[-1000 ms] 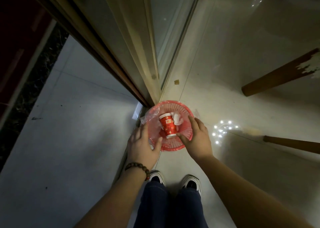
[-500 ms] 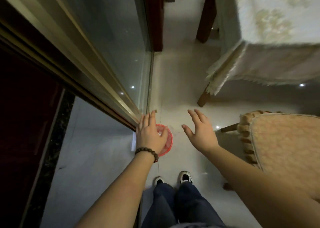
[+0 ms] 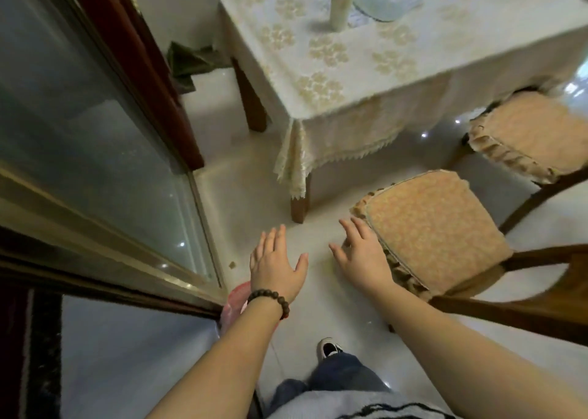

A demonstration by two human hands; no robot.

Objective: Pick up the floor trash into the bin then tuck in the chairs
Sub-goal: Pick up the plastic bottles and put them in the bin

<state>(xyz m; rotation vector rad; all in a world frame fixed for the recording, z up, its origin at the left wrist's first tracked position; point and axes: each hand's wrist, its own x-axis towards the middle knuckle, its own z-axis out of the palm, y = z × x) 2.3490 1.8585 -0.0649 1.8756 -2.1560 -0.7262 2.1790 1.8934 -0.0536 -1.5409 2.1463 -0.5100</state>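
2 empty hands, 2 cushioned chairs, 1 table, 1 red bin

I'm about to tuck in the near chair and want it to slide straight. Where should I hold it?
Probably by the wooden back rail, gripped from behind and pushed toward the table. The chair's padded seat faces the table, and the rail is its nearest rigid part.

Red bin on floor by door; cushioned chairs untucked.

Red bin mostly behind left wrist
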